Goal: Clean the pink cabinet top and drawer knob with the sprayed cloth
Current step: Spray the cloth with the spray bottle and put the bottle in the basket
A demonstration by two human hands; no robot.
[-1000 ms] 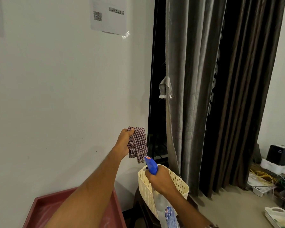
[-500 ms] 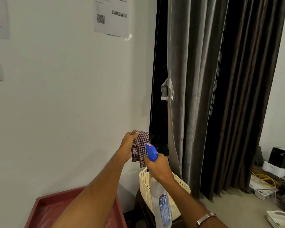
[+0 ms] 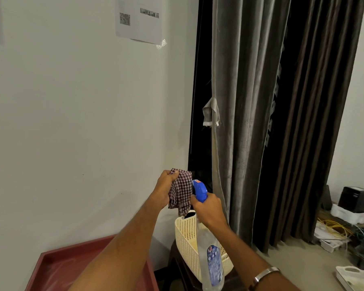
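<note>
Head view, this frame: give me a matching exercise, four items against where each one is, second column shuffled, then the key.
Items:
1. checked cloth
2. spray bottle
3. cream basket
4. pink cabinet top

Places:
A. lower left, against the white wall
B. held up in the left hand
C. on a dark stool beside the curtain
D. gripped at the neck by the right hand, nozzle at the cloth

Pairs: 1-B, 2-D, 3-C, 4-A

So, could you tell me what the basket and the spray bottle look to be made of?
The basket looks like matte cream plastic, given its moulded perforated walls. The spray bottle seems clear glossy plastic, see-through with highlights, under an opaque blue trigger head.
</note>
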